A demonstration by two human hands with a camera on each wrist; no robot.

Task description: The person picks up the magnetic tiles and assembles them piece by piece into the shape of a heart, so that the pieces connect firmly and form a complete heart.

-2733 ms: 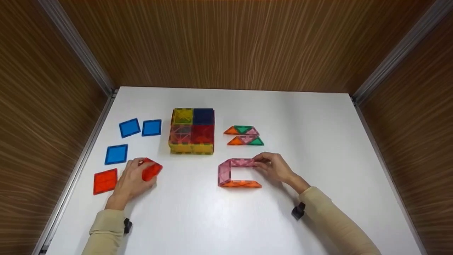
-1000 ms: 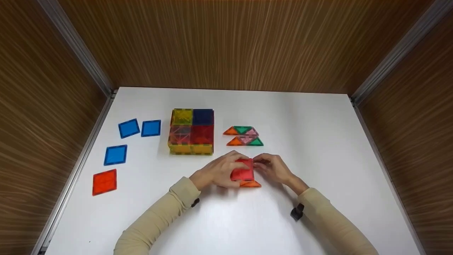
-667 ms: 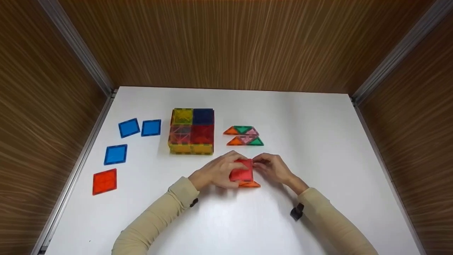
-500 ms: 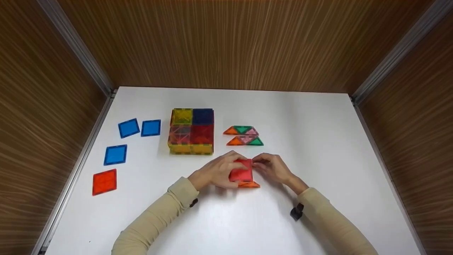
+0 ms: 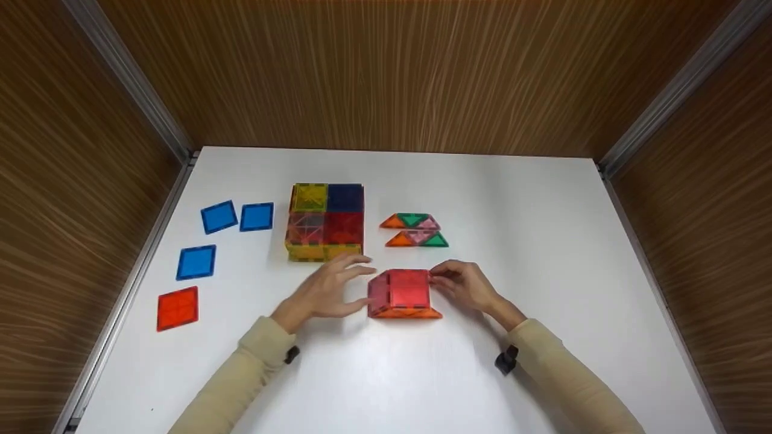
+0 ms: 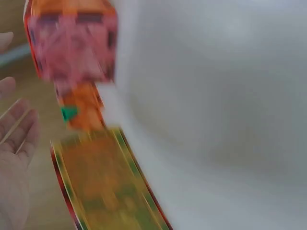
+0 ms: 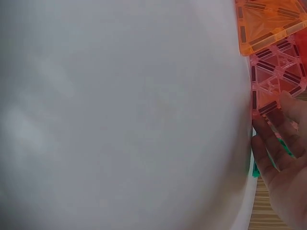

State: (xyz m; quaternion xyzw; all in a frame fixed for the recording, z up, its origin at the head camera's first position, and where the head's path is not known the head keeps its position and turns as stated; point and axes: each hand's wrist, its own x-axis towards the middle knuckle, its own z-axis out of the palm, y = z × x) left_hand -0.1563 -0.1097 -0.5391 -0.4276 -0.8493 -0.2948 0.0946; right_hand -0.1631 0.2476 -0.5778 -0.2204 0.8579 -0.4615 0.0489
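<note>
A small structure of translucent magnetic tiles stands in front of me in the head view. Its top is a red square tile [image 5: 410, 288], with a sloping pink tile [image 5: 379, 294] at the left end and an orange wall [image 5: 405, 313] along the front. My left hand [image 5: 325, 292] is spread just left of it, fingers apart and holding nothing, thumb tip right at the pink end. At the back right corner, my right hand [image 5: 470, 286] pinches the end of the pink back wall [image 7: 271, 79] between thumb and fingers, as the right wrist view shows.
Behind my left hand stands a larger tile box [image 5: 345, 228] in yellow, blue and red. Two strips of small triangle tiles [image 5: 416, 239] lie right of it. Three blue squares [image 5: 196, 262] and a red square [image 5: 178, 308] lie flat at the left.
My left hand has brought the red square from the left onto the top of the walls, let go of it and drawn back left. My right hand has stayed in place.
</note>
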